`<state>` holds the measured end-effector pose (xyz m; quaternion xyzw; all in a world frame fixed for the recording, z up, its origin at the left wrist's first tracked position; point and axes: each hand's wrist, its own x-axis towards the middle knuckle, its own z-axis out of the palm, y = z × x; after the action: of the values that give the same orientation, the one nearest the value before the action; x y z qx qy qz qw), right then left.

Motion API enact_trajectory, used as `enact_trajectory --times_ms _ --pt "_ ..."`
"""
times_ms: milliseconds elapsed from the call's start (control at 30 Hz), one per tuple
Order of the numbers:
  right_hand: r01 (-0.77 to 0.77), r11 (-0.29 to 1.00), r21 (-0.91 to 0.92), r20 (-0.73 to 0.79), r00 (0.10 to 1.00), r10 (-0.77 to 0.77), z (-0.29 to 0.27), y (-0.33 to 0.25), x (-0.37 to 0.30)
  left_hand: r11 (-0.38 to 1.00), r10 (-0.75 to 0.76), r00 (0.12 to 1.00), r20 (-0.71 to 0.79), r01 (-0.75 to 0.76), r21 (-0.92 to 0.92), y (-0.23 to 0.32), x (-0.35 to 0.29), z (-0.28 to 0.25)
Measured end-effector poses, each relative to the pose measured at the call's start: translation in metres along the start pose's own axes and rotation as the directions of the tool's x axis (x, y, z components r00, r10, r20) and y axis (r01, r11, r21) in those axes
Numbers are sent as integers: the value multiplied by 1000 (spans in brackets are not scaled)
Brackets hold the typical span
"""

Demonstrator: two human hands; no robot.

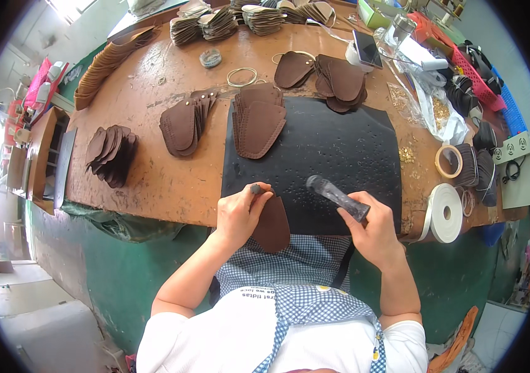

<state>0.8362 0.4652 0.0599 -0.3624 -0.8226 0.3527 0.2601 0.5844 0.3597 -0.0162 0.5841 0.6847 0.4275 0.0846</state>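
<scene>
Brown leather piece (273,227) lies at the near edge of the black mat (321,143), its lower end projecting beyond. I have the left hand (238,214) closed around a short dark tool (255,189) beside it; the right hand (374,229) fully grips a dark club-shaped tool (336,196).

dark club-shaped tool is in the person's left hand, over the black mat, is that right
Not the left hand: the head view shows the dark club-shaped tool in the right hand, over the black mat.
</scene>
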Motion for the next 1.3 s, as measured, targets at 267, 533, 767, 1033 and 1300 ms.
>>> enact_trajectory --times_ms 267,533,767,1033,1300 --pt "326 936 131 55 941 -335 -2 -43 26 981 106 993 -44 -98 168 5 -1 5" --pt "453 872 -183 169 889 -427 16 -50 31 973 108 992 -58 -94 212 5 -5 7" --pt "223 833 -505 -171 921 -350 8 16 4 964 -197 975 -106 173 -204 12 2 -20" --pt "80 796 -600 -281 911 -303 18 67 -4 964 -201 970 135 171 205 8 13 -32" --pt "103 891 -443 -336 902 -271 35 58 4 913 -314 905 287 371 -170 7 21 -61"
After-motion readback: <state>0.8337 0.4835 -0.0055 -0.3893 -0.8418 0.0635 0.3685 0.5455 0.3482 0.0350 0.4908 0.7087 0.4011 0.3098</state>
